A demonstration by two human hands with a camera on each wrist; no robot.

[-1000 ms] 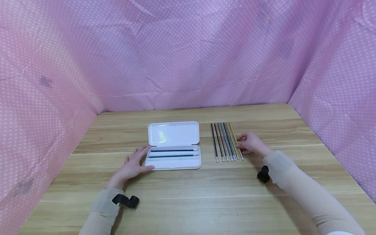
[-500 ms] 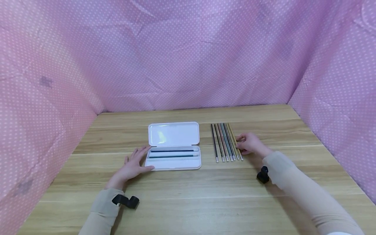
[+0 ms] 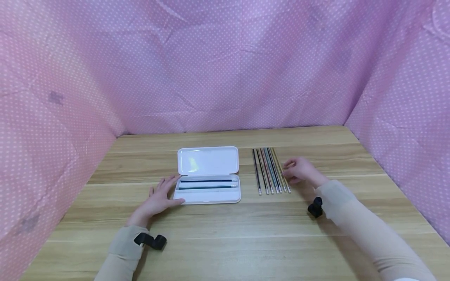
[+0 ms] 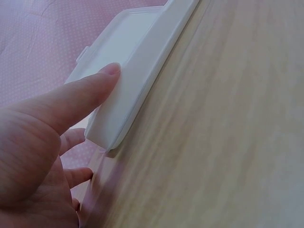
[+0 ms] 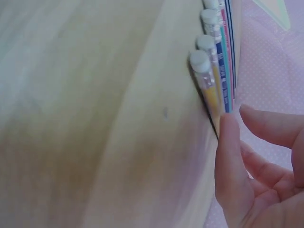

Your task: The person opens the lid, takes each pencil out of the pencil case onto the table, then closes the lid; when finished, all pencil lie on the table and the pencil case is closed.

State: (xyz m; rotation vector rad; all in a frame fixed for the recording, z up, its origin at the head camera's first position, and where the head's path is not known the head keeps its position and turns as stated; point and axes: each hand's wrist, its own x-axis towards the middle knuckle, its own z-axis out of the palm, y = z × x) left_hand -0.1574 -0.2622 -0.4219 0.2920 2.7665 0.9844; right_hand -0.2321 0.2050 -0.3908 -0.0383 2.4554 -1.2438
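A white pencil case [image 3: 209,197] lies with its lid folded back, two pencils [image 3: 207,187] inside, one dark blue-black and one green. My left hand [image 3: 158,199] rests at its left end, fingers spread; in the left wrist view the thumb [image 4: 95,90] lies straight against the case's front side. To the right, several pencils [image 3: 264,168] with white erasers lie side by side. My right hand [image 3: 301,170] is at the right edge of that row. In the right wrist view its thumb and forefinger stand apart, close to the outermost yellow pencil [image 5: 209,92]; whether they touch it I cannot tell.
Everything lies on a wood-grain table [image 3: 225,242]. Pink dotted cloth [image 3: 225,70] hangs behind and at both sides. A black camera mount [image 3: 151,240] is strapped to the left wrist, another [image 3: 315,207] to the right one.
The outermost yellow pencil has shifted slightly left, closer to the row. The right hand's fingers have lifted a little beside it. My left hand and the case stay put.
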